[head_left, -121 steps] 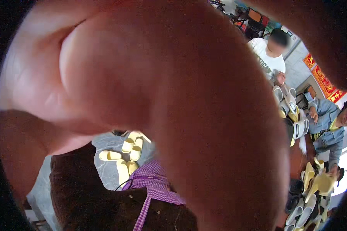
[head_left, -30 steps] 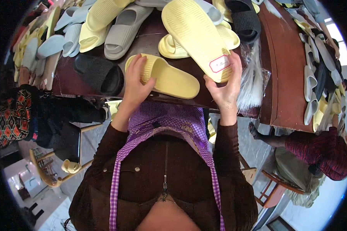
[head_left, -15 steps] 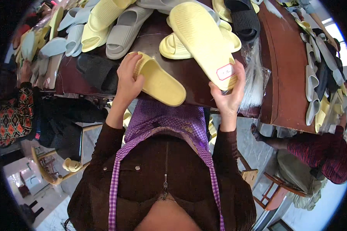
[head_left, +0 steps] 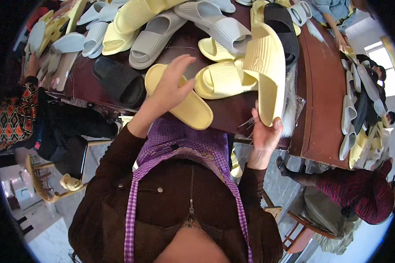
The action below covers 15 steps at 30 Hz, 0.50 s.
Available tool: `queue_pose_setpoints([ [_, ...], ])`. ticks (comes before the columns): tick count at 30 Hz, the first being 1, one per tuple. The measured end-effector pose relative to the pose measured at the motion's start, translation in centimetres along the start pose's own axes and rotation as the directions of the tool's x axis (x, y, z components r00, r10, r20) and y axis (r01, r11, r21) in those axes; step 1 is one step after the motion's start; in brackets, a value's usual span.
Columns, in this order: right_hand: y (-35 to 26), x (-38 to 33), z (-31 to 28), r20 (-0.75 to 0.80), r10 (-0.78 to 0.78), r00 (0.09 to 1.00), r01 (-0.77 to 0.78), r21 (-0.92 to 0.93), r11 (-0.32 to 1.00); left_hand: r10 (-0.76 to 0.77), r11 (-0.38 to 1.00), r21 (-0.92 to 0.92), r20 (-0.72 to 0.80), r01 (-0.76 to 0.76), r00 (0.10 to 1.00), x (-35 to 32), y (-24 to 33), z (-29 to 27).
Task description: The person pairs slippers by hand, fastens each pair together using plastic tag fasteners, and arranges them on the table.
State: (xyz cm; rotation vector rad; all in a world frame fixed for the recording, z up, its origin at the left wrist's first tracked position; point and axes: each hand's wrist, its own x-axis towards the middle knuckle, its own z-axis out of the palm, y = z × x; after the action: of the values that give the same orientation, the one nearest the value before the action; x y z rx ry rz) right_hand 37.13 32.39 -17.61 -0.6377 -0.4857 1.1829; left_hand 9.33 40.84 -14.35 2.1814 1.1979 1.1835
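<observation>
My right hand grips a yellow slipper by its heel and holds it upright, tilted, with its ribbed strap toward the table. My left hand is open, fingers apart, over another yellow slipper that lies at the table's front edge. Part of that slipper is hidden under the hand; I cannot tell whether they touch. Between my hands and a little farther off lies a yellow slipper with a ribbed strap. A black slipper rests left of my left hand.
Grey slippers and yellow slippers are piled at the back of the dark red table. White bristly strands in clear plastic lie to the right. People sit on both sides, and a wooden chair stands at left.
The right-hand slipper has turned from its labelled sole to its strap side and stands more upright. My left hand has let go of the other slipper and moved right above it.
</observation>
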Motion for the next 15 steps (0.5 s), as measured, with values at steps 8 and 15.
queue_pose_setpoints([
  [8,-1.9,1.9,1.0,0.114,0.008,0.993,-0.033,0.218,0.975,0.043,0.999,-0.029,0.147,-0.039,0.988,0.8,0.8,3.6],
  [15,-3.4,2.4,1.8,0.165,-0.055,0.985,0.006,0.279,0.960,-0.118,0.947,-0.268,0.234,0.180,0.965,1.4,2.3,4.8],
])
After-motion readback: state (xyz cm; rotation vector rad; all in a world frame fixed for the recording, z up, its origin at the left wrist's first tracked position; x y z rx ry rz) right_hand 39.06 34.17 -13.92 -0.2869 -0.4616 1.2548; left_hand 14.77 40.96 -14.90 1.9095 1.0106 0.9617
